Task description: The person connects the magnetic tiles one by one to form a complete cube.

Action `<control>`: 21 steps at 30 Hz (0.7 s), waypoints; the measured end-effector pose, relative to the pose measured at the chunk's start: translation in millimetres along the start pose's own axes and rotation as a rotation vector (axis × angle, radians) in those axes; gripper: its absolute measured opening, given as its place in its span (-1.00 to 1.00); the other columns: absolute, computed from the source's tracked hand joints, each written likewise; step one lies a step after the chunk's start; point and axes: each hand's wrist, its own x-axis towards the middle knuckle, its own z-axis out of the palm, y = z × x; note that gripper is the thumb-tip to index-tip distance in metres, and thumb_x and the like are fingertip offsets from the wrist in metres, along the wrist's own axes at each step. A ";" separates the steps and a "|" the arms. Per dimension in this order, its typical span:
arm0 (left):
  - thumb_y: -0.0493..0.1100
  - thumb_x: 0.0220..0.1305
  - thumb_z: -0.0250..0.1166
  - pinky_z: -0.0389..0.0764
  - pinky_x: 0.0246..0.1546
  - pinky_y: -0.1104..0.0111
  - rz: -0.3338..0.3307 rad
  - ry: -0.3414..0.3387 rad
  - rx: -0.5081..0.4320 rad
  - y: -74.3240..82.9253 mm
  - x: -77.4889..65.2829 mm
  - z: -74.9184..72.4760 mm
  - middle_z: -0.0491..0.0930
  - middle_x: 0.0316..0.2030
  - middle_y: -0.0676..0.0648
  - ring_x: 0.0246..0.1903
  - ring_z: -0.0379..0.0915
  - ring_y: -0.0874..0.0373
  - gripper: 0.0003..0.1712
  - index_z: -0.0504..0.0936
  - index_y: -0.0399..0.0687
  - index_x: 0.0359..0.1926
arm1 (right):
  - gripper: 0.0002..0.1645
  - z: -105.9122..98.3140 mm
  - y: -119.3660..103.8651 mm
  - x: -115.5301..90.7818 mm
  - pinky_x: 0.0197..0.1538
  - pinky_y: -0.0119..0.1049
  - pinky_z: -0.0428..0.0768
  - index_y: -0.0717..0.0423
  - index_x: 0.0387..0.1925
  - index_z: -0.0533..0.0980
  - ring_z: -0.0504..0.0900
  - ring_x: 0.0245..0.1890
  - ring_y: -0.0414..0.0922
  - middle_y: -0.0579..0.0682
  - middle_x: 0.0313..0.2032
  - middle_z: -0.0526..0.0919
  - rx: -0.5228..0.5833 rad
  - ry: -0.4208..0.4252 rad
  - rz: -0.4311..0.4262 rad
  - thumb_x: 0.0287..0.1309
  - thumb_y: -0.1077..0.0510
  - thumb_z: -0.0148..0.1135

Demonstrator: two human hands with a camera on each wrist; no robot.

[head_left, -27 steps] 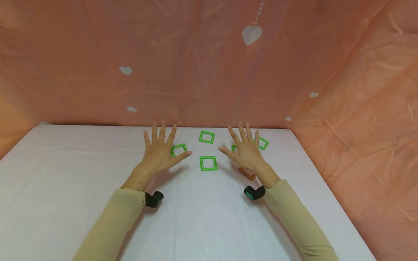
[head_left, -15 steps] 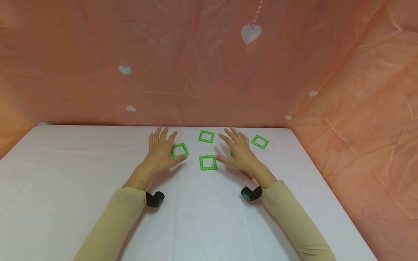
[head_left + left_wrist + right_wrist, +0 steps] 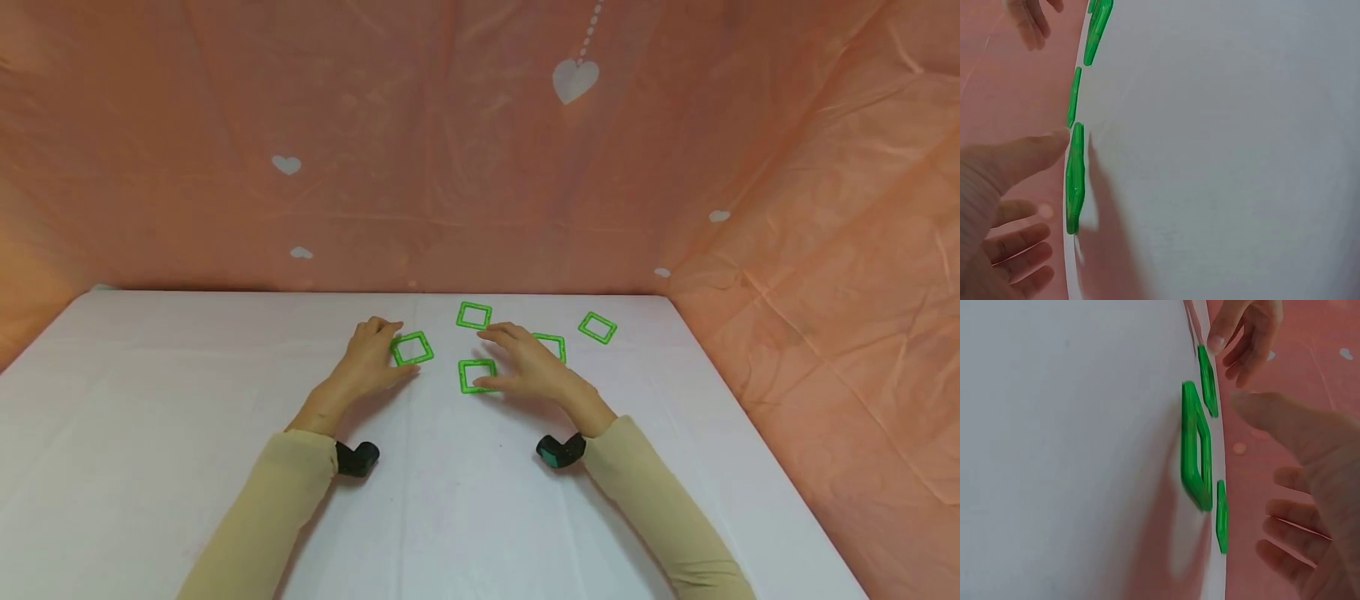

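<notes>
My left hand (image 3: 366,360) is just left of a green square frame (image 3: 428,347), its fingers bent and its thumb apart. In the left wrist view the thumb tip overlaps the end of that green frame (image 3: 1075,181). The right hand (image 3: 528,367) hovers over the near middle green frame (image 3: 462,379), with thumb and fingers spread apart around nothing. In the right wrist view this frame (image 3: 1190,437) lies flat, some distance from the fingers. A far middle green frame (image 3: 475,306) lies by the right fingertips. Behind the right hand another green frame (image 3: 562,348) is partly covered.
One more green frame (image 3: 592,336) lies at the back right of the white-covered table (image 3: 465,517). An orange cloth with pale hearts (image 3: 420,167) hangs behind the table's far edge and along the right side. Each wrist carries a small black camera (image 3: 357,459).
Both hands have gone from spread fingers to bent ones and come lower. The right hand has moved left over the near middle frame, and the orange piece is now hidden beneath it.
</notes>
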 end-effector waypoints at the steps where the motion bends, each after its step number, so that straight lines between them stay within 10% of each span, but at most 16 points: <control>1: -0.11 0.11 0.41 0.32 0.14 -0.05 0.001 -0.001 -0.002 -0.6 0.0 0.2 0.37 0.06 -0.42 0.07 0.25 -0.27 -0.18 0.31 -0.49 0.26 | -0.13 1.1 -0.4 1.0 0.33 -0.02 0.32 0.23 0.26 0.38 0.35 0.28 0.09 0.18 0.24 0.41 -0.003 -0.006 -0.009 -0.04 -0.07 0.47; 21: -0.19 0.18 0.35 0.38 0.07 -0.01 0.013 -0.036 0.014 -7.1 -0.3 0.5 0.39 0.02 -0.45 0.02 0.28 -0.27 -0.35 0.39 -0.57 0.16 | -0.20 11.2 -9.9 6.3 0.29 -0.10 0.38 0.21 0.22 0.43 0.43 0.20 0.04 0.14 0.15 0.48 -0.036 -0.134 0.034 -0.01 -0.06 0.45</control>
